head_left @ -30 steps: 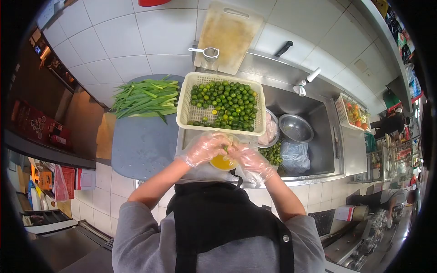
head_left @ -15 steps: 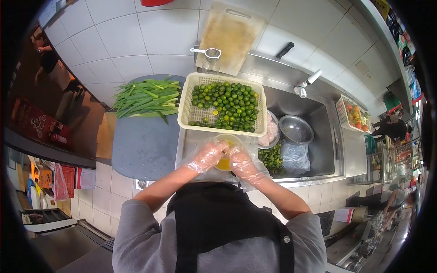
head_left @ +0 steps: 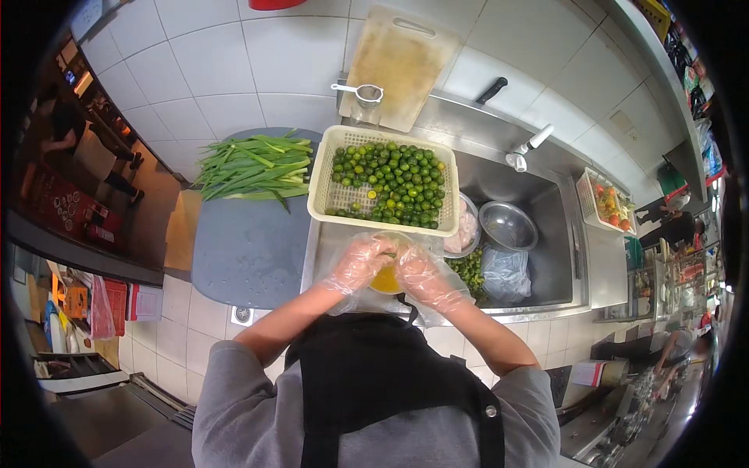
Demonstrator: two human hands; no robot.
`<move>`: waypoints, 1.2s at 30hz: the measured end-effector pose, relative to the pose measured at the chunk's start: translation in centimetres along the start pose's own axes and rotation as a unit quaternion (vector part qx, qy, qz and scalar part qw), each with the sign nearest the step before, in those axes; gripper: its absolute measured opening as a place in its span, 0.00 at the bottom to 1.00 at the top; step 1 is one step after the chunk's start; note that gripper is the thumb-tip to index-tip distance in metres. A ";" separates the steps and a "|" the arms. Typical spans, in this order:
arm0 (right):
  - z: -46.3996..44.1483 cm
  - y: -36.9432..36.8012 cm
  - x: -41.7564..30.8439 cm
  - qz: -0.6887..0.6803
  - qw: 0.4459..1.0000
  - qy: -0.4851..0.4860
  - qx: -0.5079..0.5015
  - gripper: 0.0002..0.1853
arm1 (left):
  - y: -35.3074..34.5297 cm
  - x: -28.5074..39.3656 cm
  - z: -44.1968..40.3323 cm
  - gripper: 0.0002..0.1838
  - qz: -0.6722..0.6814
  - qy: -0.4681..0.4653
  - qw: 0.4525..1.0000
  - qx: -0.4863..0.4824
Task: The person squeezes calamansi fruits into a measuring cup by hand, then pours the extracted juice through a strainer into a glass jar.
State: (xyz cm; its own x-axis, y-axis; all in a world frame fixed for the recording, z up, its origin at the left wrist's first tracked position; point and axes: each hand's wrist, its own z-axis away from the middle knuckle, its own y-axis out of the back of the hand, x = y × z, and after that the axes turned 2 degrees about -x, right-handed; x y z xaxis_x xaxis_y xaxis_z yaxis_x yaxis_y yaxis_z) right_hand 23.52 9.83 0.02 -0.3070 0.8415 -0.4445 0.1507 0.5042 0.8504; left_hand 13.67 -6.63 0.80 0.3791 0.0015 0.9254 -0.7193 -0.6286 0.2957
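Note:
Both my hands wear clear plastic gloves and meet over a bowl of yellow juice [head_left: 385, 281]. My left hand [head_left: 357, 264] is closed, with a bit of a small green lime [head_left: 392, 254] showing at its fingertips. My right hand [head_left: 421, 273] is curled at the bowl's right side, fingers closed; what they hold is hidden. Just beyond the bowl stands a cream plastic basket [head_left: 318, 187] with many small green limes [head_left: 394, 179], one of them showing a yellow face. Squeezed-looking green lime pieces [head_left: 468, 273] lie in the sink to the right of my right hand.
Long green leaves [head_left: 253, 168] lie on a grey board [head_left: 246, 249] at left. The steel sink [head_left: 550, 265] holds a metal bowl [head_left: 509, 226], a bowl of pale meat [head_left: 466, 228] and a plastic bag [head_left: 505, 273]. A strainer [head_left: 368, 95] rests on a jar behind the basket.
My hands stay together over the bowl, with the fingers shifted slightly. A green bit now shows between the fingertips. At far left, a person in the background has moved.

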 end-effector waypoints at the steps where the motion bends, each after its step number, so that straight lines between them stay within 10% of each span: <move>1: 0.2 0.0 0.0 0.000 1.000 0.000 0.000 0.11 | -0.1 -0.1 0.1 0.13 0.000 0.000 1.000 0.000; 7: 0.6 0.7 -0.4 0.136 0.990 0.005 -0.026 0.09 | -0.2 0.0 0.6 0.12 0.029 0.004 1.000 0.006; 9: 0.5 1.8 -0.5 -0.073 0.996 -0.041 -0.041 0.09 | -0.2 0.2 0.8 0.12 0.021 0.036 0.999 0.016; 15: -0.6 2.9 -2.0 -0.042 0.984 -0.162 -0.056 0.12 | -1.6 -1.7 0.7 0.05 0.251 0.118 0.960 0.047; 25: 0.9 1.6 -1.1 0.113 0.990 -0.028 -0.080 0.12 | -2.2 -3.4 1.7 0.06 0.152 0.084 0.983 0.063; 31: 0.7 2.4 -2.0 -0.076 0.992 -0.093 -0.028 0.09 | -1.1 -0.8 1.3 0.07 0.258 0.155 0.952 0.057; 36: 0.8 1.6 -1.7 0.067 0.996 -0.057 0.005 0.10 | -0.2 1.1 1.3 0.06 0.057 0.116 0.991 -0.026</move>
State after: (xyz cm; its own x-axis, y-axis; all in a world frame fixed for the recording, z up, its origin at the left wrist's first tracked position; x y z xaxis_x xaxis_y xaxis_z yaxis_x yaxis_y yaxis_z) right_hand 25.02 9.33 1.96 -0.1757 0.9177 -0.3563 0.1920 0.3870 0.9019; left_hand 14.99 -7.47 1.45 0.1547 0.1153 0.9812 -0.7811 -0.5938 0.1929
